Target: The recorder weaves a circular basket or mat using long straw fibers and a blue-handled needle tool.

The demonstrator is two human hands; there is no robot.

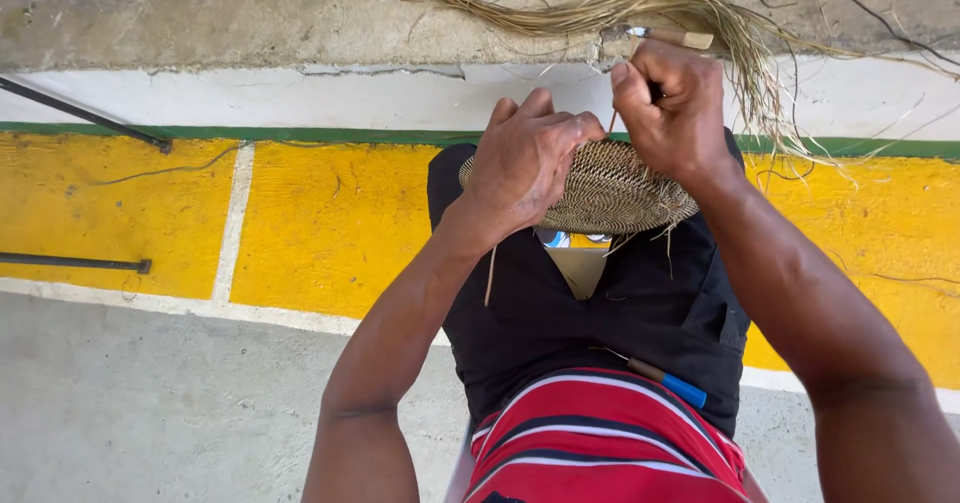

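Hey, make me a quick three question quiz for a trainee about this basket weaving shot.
1. True or false: the left hand rests on the woven disc.
2. What does the right hand grip? A) wooden-handled tool B) scissors C) cup
3. Where does the blue-handled tool lie?

Key: 1 true. 2 A. 3 on the lap, on the black shorts, near the striped shirt.
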